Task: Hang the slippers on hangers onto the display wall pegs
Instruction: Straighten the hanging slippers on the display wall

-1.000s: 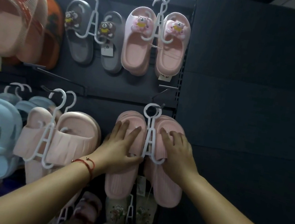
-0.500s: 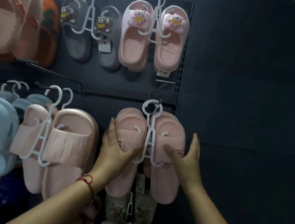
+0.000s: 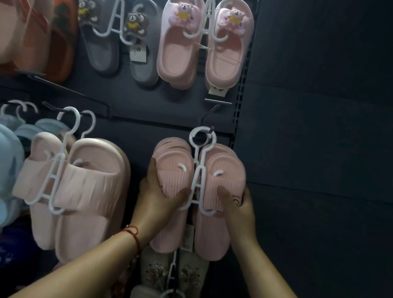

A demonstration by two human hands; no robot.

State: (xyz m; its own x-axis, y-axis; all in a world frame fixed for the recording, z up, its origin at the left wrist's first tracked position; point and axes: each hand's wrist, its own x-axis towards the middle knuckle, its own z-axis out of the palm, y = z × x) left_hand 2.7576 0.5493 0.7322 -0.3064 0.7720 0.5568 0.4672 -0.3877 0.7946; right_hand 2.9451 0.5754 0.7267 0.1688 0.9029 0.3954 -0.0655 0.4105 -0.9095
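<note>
On lower right peg [image 3: 211, 130]: pink slippers [image 3: 221, 179] on hanger [image 3: 197, 175], hook seated. Left hand [image 3: 156, 194], right hand [image 3: 240, 208] each grip strap. Release pending.

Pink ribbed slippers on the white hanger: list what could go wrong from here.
1. Both the left hand and right hand grip the pink ribbed slippers; an upward nudge could lift the white hanger hook off the peg.
2. Squeezing might slip a slipper off the hanger's arms.
3. The pair overlaps the beige slippers below and may snag them.
</note>
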